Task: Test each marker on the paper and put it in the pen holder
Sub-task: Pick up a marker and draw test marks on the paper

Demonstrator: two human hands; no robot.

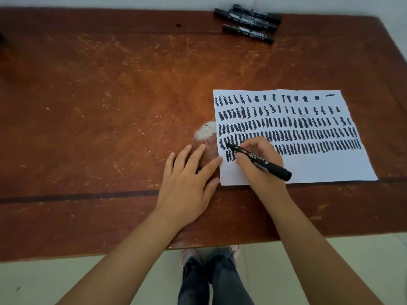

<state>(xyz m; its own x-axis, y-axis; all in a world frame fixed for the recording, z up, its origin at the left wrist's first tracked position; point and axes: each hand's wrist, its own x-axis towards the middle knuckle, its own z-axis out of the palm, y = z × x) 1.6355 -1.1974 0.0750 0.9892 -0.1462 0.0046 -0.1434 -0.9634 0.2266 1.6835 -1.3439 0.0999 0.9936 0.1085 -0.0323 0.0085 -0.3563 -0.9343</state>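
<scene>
Our right hand [259, 164] pinches the light, stiff marker [258, 160] near its tip, pointing to ten o'clock. Our left hand [189, 179] lies flat, steadying the thin paper [319, 168].

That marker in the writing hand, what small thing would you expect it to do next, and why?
Probably draw another short squiggle just right of the last one. The right hand grips the marker with its tip on the paper, at the left start of a barely begun bottom row, while the left hand presses flat at the sheet's edge.
</scene>
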